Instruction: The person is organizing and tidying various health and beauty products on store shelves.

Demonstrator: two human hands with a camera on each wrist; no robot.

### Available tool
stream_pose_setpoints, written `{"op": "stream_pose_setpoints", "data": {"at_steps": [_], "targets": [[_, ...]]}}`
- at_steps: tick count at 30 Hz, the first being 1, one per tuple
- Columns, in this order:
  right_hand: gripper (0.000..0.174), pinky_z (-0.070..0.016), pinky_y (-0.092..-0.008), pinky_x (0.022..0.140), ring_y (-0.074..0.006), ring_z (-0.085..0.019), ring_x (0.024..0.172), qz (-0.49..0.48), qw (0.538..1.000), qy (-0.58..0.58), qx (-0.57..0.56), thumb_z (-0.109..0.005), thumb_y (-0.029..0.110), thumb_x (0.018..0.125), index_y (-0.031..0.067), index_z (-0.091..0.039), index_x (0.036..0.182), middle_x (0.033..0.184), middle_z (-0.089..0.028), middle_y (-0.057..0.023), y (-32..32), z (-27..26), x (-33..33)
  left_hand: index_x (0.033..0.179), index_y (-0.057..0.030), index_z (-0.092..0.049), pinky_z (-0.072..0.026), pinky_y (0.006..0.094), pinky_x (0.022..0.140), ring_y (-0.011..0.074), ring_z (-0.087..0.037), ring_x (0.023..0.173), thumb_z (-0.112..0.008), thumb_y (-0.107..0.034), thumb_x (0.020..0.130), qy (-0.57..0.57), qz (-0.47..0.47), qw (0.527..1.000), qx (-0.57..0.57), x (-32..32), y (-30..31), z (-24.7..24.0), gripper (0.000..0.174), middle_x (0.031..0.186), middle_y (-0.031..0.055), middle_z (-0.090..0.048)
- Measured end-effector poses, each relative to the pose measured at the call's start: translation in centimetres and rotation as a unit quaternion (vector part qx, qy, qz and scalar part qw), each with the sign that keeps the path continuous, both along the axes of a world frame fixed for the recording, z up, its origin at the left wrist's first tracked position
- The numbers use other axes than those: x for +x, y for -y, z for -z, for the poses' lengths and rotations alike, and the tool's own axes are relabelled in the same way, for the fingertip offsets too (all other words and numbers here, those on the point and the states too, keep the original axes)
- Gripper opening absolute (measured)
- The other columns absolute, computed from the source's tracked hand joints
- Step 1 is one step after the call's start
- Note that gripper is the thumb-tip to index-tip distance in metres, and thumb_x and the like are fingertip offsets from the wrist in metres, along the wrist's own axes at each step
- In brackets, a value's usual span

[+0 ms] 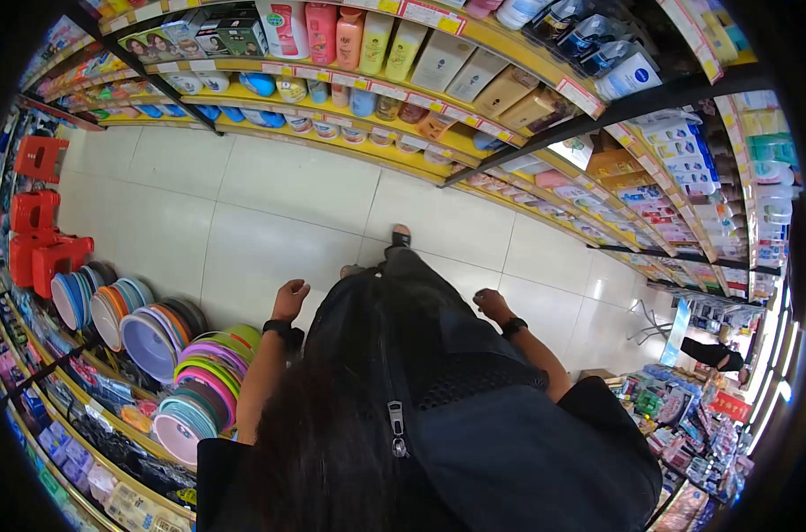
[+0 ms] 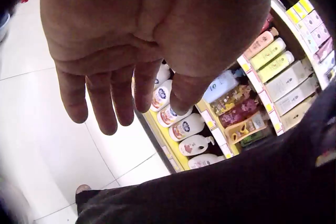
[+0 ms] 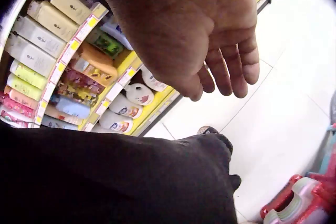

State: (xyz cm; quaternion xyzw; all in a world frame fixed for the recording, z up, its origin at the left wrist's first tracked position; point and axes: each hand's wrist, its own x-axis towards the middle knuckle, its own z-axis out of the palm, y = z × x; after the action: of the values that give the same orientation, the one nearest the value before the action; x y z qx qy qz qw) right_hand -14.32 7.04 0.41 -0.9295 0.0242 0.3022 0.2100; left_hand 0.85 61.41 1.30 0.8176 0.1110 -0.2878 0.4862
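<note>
Both hands hang empty beside the person's dark clothing in the head view. The left hand (image 1: 290,300) is on the side of the stacked plastic basins (image 1: 152,341), over the tiled floor. In the left wrist view its palm faces the camera, with fingers loosely extended and nothing in them. On the other side hangs the right hand (image 1: 493,306), its fingers slightly bent. The right wrist view shows that palm bare too, thumb beside relaxed fingers. Behind the hands in both wrist views stand white bottles (image 2: 186,127) on a shelf, apart from the fingers.
A long shelf (image 1: 349,75) of shampoo bottles and boxes runs across the front and right. Red plastic stools (image 1: 57,262) stand at the left beyond the basins. Packed goods (image 1: 687,417) fill a display at the lower right, near another person (image 1: 727,356). Pale tiles (image 1: 279,191) cover the aisle.
</note>
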Motion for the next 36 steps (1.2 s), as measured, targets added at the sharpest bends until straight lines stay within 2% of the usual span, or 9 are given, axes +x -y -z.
{"op": "stream_pose_setpoints", "data": {"at_steps": [2, 6, 14, 21, 24, 26, 33, 35, 36], "targets": [[0.031, -0.0511, -0.0391, 0.082, -0.0319, -0.063, 0.093, 0.230, 0.964, -0.102, 0.088, -0.054, 0.029, 0.085, 0.0031, -0.067, 0.097, 0.100, -0.066, -0.0163, -3.8, -5.2, 5.2, 0.114, 0.0073, -0.059, -0.0474, 0.0369, 0.090, 0.0304, -0.062, 0.103, -0.064, -0.029, 0.085, -0.020, -0.016, 1.000, -0.011, -1.6, -1.3, 2.9, 0.046, 0.109, 0.0229, -0.064], [0.033, -0.0501, -0.0405, 0.083, -0.0332, -0.062, 0.094, 0.075, 0.993, -0.045, 0.083, -0.054, 0.030, 0.084, 0.0024, -0.066, 0.097, 0.100, -0.066, -0.0168, -4.1, -3.3, 11.3, 0.114, 0.0071, -0.059, -0.0475, 0.0366, 0.090, 0.0309, -0.062, 0.103, -0.064, -0.028, 0.085, -0.057, -0.065, 0.996, 0.032, -4.6, -3.1, 3.3, 0.046, 0.110, 0.0233, -0.064], [0.035, -0.0489, -0.0413, 0.085, -0.0347, -0.062, 0.096, 0.046, 0.994, -0.054, 0.087, -0.055, 0.031, 0.081, 0.0033, -0.066, 0.100, 0.098, -0.067, -0.0184, -3.5, -1.5, 23.5, 0.111, 0.0087, -0.060, -0.0487, 0.0356, 0.087, 0.0275, -0.063, 0.101, -0.065, -0.027, 0.084, -0.089, -0.179, 0.977, 0.079, -8.7, -3.5, 1.9, 0.045, 0.107, 0.0221, -0.065], [0.034, -0.0489, -0.0399, 0.085, -0.0321, -0.063, 0.097, 0.062, 0.991, -0.041, 0.115, -0.057, 0.030, 0.082, 0.0040, -0.065, 0.102, 0.099, -0.067, -0.0159, -1.4, -0.5, 30.2, 0.113, 0.0083, -0.059, -0.0501, 0.0319, 0.079, 0.0200, -0.064, 0.089, -0.066, -0.027, 0.085, -0.094, -0.218, 0.970, 0.057, -4.0, 1.2, 0.5, 0.046, 0.103, 0.0174, -0.067], [0.034, -0.0500, -0.0402, 0.081, -0.0312, -0.065, 0.089, 0.037, 0.993, -0.026, 0.108, -0.056, 0.031, 0.082, 0.0037, -0.065, 0.101, 0.094, -0.068, -0.0163, 0.0, -1.0, 30.9, 0.115, 0.0076, -0.057, -0.0495, 0.0318, 0.077, 0.0184, -0.062, 0.084, -0.066, -0.026, 0.086, -0.053, -0.276, 0.960, -0.003, -2.0, 2.6, 0.9, 0.046, 0.103, 0.0154, -0.066], [0.034, -0.0510, -0.0400, 0.076, -0.0290, -0.067, 0.077, 0.064, 0.992, -0.050, 0.101, -0.057, 0.030, 0.081, 0.0024, -0.065, 0.100, 0.088, -0.068, -0.0165, 0.8, -1.9, 31.4, 0.115, 0.0079, -0.057, -0.0488, 0.0322, 0.083, 0.0214, -0.062, 0.094, -0.066, -0.026, 0.087, -0.043, -0.289, 0.955, -0.041, -0.6, 2.3, 2.5, 0.045, 0.107, 0.0175, -0.065], [0.034, -0.0528, -0.0340, 0.067, -0.0213, -0.067, 0.067, 0.196, 0.973, -0.049, 0.110, -0.058, 0.028, 0.082, -0.0007, -0.065, 0.099, 0.082, -0.068, -0.0143, 2.8, -1.4, 28.2, 0.115, 0.0081, -0.058, -0.0468, 0.0350, 0.091, 0.0272, -0.062, 0.104, -0.064, -0.026, 0.087, -0.052, -0.165, 0.984, 0.044, 7.8, 0.0, 0.3, 0.045, 0.111, 0.0219, -0.064], [0.034, -0.0531, -0.0337, 0.065, -0.0209, -0.067, 0.064, 0.249, 0.960, -0.064, 0.113, -0.058, 0.028, 0.081, -0.0010, -0.066, 0.098, 0.082, -0.069, -0.0143, 2.2, -0.9, 26.5, 0.114, 0.0083, -0.058, -0.0499, 0.0307, 0.075, 0.0185, -0.062, 0.082, -0.063, -0.024, 0.087, 0.005, -0.120, 0.991, 0.058, 10.1, -0.9, 0.2, 0.042, 0.098, 0.0147, -0.067], [0.034, -0.0531, -0.0337, 0.065, -0.0209, -0.067, 0.064, 0.258, 0.957, -0.064, 0.115, -0.058, 0.028, 0.081, -0.0010, -0.066, 0.098, 0.082, -0.069, -0.0143, 1.5, -0.7, 25.8, 0.114, 0.0083, -0.058, -0.0499, 0.0307, 0.075, 0.0185, -0.062, 0.082, -0.063, -0.024, 0.087, 0.005, -0.111, 0.992, 0.060, 11.4, -1.3, -0.2, 0.042, 0.098, 0.0147, -0.067]]}}
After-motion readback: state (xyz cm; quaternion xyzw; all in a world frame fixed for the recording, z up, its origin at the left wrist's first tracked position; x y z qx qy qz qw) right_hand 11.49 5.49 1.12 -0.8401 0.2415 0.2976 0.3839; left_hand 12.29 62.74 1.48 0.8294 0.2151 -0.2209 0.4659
